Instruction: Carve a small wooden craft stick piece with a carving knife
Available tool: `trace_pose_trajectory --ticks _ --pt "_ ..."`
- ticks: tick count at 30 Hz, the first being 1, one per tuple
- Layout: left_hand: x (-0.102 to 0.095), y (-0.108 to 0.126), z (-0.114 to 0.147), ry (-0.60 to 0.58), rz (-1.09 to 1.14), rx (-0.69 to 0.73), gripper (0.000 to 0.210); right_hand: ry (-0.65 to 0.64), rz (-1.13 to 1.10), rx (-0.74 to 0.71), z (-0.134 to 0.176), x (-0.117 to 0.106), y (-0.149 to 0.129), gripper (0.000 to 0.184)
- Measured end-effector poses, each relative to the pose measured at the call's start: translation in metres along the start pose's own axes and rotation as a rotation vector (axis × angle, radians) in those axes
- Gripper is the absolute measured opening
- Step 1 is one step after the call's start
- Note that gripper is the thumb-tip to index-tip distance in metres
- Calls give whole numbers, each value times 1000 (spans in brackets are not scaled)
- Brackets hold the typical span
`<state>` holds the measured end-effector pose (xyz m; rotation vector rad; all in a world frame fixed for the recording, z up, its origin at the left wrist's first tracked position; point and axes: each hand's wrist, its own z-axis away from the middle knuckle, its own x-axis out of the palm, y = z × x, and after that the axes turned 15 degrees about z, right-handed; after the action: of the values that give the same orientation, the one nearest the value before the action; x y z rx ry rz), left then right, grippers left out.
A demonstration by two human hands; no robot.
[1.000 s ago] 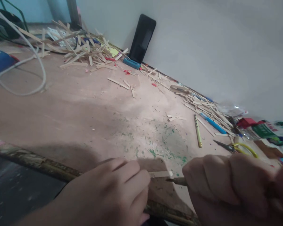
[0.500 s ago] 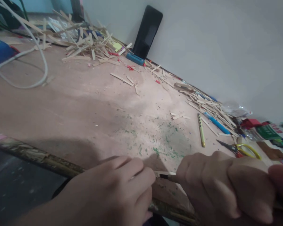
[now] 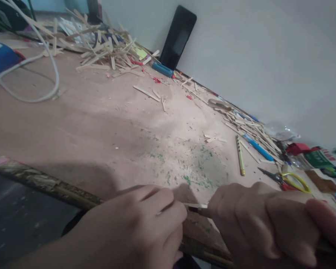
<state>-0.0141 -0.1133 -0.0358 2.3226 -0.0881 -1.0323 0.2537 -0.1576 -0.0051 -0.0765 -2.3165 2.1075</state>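
Close to the table's near edge, my left hand (image 3: 145, 220) is closed with its fingers curled on a pale wooden craft stick (image 3: 196, 205). The stick shows only in the narrow gap between my hands. My right hand (image 3: 260, 220) makes a fist round a thin tool (image 3: 203, 212) with a dark, blade-like end. That end lies just below the stick and points toward my left fingers. Its handle is mostly hidden in the fist, and I cannot tell whether the dark end touches the stick. Green shavings (image 3: 187, 179) are scattered on the table beyond my hands.
Craft sticks form a heap (image 3: 109, 48) at the back left and a pile (image 3: 249, 127) at right. A phone (image 3: 177, 37) leans on the wall. A pencil (image 3: 240, 157), a blue pen (image 3: 259, 147) and yellow-handled scissors (image 3: 294, 182) lie right. A white cable (image 3: 56, 74) loops left.
The whole view has shifted slightly. My right hand has edged a little toward my left, and its thumb sits slightly differently. Both hands keep their hold.
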Motion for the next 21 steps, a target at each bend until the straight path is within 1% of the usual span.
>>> trace_pose_trajectory --ticks 4,7,10,13,17,19,21 --pt "2 -2 -1 -13 -11 16 30 -129 98 4 -7 -3 -7 82" --pt "-1 -1 -3 6 1 -10 26 -178 149 0 -10 -6 -10 86" --pt "-3 1 -2 18 0 -12 24 -215 193 -9 -11 -10 -13 81" --pt "-4 2 0 16 0 -9 25 -242 230 -20 -12 -11 -18 71" --pt "-2 -1 0 4 -14 12 22 -257 255 -68 -14 -6 -22 66" --pt "0 -3 0 20 -10 30 23 -249 256 -92 -14 -2 -23 65" --pt "3 -3 0 62 6 56 24 -228 246 -112 -12 3 -23 66"
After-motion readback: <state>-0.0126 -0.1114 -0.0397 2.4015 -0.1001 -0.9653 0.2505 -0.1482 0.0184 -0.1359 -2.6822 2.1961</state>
